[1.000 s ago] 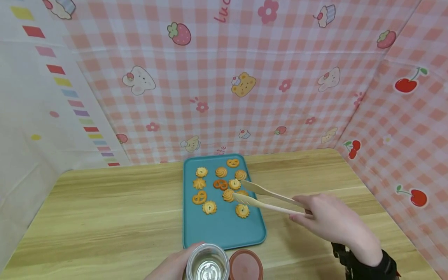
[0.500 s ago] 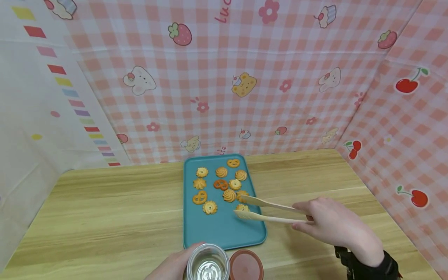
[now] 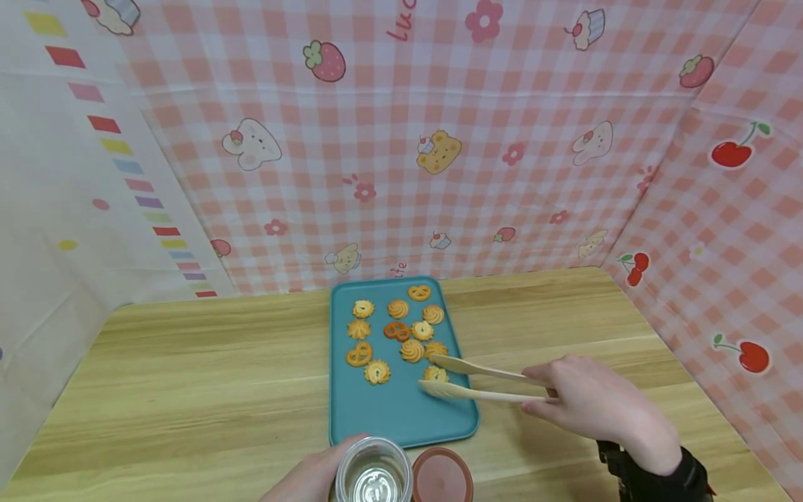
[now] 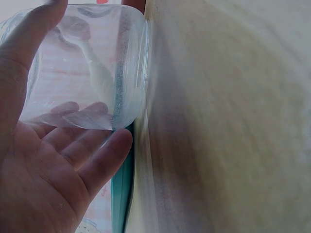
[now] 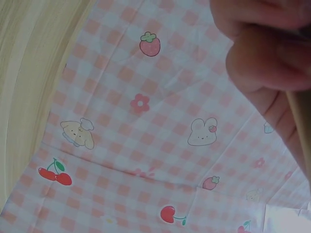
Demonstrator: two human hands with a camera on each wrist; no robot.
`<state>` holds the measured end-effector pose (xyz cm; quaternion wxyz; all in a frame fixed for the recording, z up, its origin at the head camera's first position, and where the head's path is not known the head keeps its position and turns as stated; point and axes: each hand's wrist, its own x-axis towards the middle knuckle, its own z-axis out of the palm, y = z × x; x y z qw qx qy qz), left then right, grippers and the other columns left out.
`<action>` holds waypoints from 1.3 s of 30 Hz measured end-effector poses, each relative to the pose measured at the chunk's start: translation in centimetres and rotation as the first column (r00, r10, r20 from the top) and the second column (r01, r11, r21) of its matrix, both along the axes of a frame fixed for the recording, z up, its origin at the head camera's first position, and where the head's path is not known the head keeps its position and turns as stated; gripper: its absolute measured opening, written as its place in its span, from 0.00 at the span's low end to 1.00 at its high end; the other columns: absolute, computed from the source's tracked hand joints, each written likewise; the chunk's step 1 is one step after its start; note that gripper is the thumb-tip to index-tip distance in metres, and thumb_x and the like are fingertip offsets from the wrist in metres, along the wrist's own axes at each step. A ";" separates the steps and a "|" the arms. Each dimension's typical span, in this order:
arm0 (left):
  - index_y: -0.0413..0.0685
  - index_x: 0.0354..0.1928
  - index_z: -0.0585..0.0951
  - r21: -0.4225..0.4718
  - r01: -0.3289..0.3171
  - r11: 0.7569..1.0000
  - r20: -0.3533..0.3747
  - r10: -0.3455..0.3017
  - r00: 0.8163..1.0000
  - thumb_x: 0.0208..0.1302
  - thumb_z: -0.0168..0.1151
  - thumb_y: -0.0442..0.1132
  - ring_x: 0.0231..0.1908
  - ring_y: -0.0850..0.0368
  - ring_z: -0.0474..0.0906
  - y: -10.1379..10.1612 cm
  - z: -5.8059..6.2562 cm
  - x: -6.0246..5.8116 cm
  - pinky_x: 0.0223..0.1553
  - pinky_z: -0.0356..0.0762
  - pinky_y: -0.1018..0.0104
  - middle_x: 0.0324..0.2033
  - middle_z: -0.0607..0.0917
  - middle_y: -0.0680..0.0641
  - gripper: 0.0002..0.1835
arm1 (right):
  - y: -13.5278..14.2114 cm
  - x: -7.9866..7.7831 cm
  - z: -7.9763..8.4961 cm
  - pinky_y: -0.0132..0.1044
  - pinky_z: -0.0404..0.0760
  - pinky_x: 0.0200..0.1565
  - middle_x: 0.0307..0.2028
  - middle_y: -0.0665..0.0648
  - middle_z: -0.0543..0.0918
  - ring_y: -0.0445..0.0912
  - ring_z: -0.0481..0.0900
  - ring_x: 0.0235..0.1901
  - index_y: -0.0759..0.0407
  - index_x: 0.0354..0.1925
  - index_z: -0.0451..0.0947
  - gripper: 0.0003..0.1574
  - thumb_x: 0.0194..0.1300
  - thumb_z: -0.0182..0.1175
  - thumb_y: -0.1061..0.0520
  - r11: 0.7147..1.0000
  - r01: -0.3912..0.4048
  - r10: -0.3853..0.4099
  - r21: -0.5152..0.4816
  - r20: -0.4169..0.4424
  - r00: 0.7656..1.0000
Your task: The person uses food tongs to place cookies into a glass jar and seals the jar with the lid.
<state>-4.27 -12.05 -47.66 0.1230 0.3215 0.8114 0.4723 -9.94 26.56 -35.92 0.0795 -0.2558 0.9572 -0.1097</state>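
In the head view my right hand (image 3: 596,404) grips wooden tongs (image 3: 489,394), whose spread tips straddle a round cookie (image 3: 436,375) near the right side of a teal tray (image 3: 401,422). The upper tip overlaps the edge of another cookie (image 3: 436,351). Only the curled fingers (image 5: 272,58) and a bit of the tongs show in the right wrist view. At the bottom centre my left hand (image 3: 314,470) holds a clear open jar (image 3: 374,474). The left wrist view has the thumb and fingers round that jar (image 4: 87,68), which stands upright on the table.
Several cookies and pretzels lie on the tray, among them a dark pretzel (image 3: 396,331) and a pale one (image 3: 359,354). A reddish-brown lid (image 3: 442,477) lies right of the jar. Checked cloth (image 3: 376,139) walls the wooden table (image 3: 207,390) behind and at the right.
The tongs have moved toward me, from beside the swirl cookies down to the round cookie at the tray's right side. The left hand and jar have stayed put.
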 end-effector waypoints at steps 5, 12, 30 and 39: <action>0.64 0.67 0.66 -0.006 -0.003 1.000 0.013 0.003 1.000 0.53 0.70 0.58 0.50 0.61 0.76 0.0 0.1 0.0 0.49 0.74 0.61 0.52 0.79 0.59 0.40 | -0.2 0.0 0.0 0.28 0.55 0.18 0.14 0.38 0.58 0.32 0.54 0.14 0.43 0.37 0.78 0.11 0.59 0.65 0.42 1.000 -0.005 0.005 0.008 -0.017 1.000; 0.63 0.67 0.66 -0.012 -0.010 1.000 -0.001 0.010 1.000 0.52 0.70 0.58 0.51 0.61 0.76 0.0 0.1 0.0 0.49 0.74 0.60 0.52 0.79 0.59 0.40 | -0.4 0.0 -0.1 0.28 0.55 0.18 0.14 0.38 0.58 0.32 0.54 0.15 0.40 0.33 0.75 0.09 0.58 0.66 0.43 1.000 -0.020 0.022 0.019 -0.059 0.998; 0.65 0.67 0.66 -0.019 -0.013 1.000 -0.020 0.013 1.000 0.53 0.69 0.59 0.50 0.62 0.76 0.1 0.2 0.1 0.48 0.74 0.61 0.52 0.79 0.60 0.39 | -0.5 -0.2 -0.2 0.27 0.52 0.18 0.14 0.37 0.56 0.31 0.53 0.15 0.38 0.31 0.75 0.08 0.59 0.66 0.45 0.997 -0.074 0.073 -0.002 -0.098 0.993; 0.63 0.67 0.66 0.005 0.005 1.000 -0.002 -0.005 1.000 0.53 0.70 0.57 0.51 0.62 0.76 0.1 0.0 0.0 0.49 0.74 0.61 0.52 0.79 0.59 0.39 | -0.6 0.0 0.2 0.25 0.53 0.18 0.15 0.36 0.56 0.30 0.51 0.15 0.39 0.39 0.79 0.09 0.62 0.63 0.41 0.989 -0.131 0.123 -0.065 -0.111 0.986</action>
